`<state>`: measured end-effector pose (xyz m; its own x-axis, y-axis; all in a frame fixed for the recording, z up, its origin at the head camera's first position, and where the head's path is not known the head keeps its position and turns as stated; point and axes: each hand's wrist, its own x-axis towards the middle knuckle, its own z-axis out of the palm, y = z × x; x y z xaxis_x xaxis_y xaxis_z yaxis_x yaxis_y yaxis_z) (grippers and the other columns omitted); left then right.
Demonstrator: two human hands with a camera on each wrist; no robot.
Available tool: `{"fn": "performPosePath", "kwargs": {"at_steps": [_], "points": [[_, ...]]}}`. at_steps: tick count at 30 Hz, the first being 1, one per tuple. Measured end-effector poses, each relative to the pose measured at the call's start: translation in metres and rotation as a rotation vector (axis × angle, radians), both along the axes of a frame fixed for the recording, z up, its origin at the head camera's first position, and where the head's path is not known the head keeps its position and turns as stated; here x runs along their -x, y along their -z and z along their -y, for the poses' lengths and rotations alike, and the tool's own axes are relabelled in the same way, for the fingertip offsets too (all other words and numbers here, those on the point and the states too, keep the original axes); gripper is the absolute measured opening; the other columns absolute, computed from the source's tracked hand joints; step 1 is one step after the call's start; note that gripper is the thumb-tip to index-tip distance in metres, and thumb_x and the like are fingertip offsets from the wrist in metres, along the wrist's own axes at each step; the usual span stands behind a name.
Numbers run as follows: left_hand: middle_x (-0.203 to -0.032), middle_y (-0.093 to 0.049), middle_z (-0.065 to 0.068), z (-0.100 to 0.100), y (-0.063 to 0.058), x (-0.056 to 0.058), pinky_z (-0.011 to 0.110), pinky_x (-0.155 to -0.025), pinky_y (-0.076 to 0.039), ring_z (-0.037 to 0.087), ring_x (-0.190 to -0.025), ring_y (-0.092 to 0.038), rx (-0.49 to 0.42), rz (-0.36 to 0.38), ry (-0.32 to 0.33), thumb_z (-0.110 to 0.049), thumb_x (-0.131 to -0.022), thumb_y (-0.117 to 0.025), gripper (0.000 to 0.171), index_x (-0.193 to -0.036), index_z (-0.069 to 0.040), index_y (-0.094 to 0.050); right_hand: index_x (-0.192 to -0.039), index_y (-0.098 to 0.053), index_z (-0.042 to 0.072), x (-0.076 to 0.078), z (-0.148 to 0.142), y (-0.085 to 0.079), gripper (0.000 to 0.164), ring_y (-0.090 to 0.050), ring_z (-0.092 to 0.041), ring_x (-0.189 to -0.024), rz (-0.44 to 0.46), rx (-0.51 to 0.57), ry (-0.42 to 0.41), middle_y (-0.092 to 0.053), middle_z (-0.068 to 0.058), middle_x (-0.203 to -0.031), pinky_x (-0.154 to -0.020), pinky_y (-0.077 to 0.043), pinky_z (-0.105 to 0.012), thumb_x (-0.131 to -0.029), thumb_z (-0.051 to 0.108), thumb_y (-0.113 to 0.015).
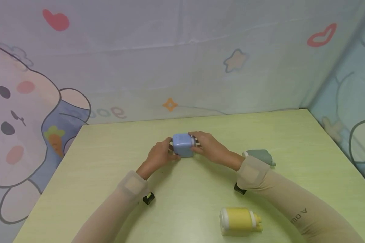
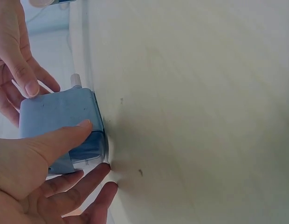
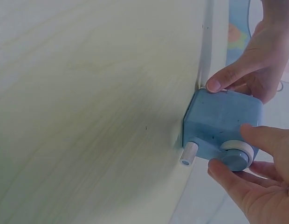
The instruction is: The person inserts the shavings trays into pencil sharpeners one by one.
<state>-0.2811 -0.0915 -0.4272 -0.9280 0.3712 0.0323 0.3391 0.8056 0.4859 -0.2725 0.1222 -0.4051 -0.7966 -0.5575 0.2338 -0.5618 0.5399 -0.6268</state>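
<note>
A blue box-shaped pencil sharpener [image 1: 182,143] with a hand crank stands towards the back of the table, held between both hands. My left hand [image 1: 160,153] grips its left end, thumb on the near face and fingers behind, as the left wrist view shows. At the other end, my right hand [image 1: 211,147] holds it around the crank side, thumb and fingers at the round hub [image 3: 235,158] with its white ring. The pale crank knob [image 3: 189,153] sticks out beside that hub, untouched by the fingers in the right wrist view.
A grey-green item [image 1: 260,156] with a pale end lies partly behind my right sleeve. Nearer the front is a yellow item [image 1: 239,219] with white bands. Small black pieces [image 1: 148,198] show by the wrists. A printed cloth [image 1: 200,77] hangs behind the table [image 1: 109,158].
</note>
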Motion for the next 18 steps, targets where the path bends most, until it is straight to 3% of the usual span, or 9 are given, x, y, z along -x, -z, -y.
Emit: {"fn": "performPosePath", "kwargs": {"at_steps": [13, 18], "points": [[-0.103, -0.062, 0.008, 0.000, 0.003, 0.002, 0.035, -0.072, -0.047, 0.019, -0.088, -0.058, -0.004, 0.033, -0.052, -0.027, -0.075, -0.075, 0.068, -0.127, -0.001, -0.040, -0.131, -0.035, -0.006, -0.010, -0.011, 0.000, 0.056, -0.053, -0.032, -0.101, 0.003, -0.023, 0.035, -0.043, -0.023, -0.127, -0.080, -0.047, -0.036, -0.085, 0.009, -0.063], [-0.105, -0.061, 0.009, 0.001, 0.004, 0.003, 0.036, -0.076, -0.046, 0.021, -0.092, -0.056, 0.010, 0.033, -0.056, -0.029, -0.076, -0.074, 0.067, -0.127, 0.000, -0.041, -0.132, -0.034, -0.006, -0.015, -0.019, -0.002, 0.056, -0.051, -0.033, -0.104, 0.046, 0.000, 0.043, -0.041, -0.024, -0.129, -0.081, -0.046, -0.038, -0.087, 0.013, -0.062]]}}
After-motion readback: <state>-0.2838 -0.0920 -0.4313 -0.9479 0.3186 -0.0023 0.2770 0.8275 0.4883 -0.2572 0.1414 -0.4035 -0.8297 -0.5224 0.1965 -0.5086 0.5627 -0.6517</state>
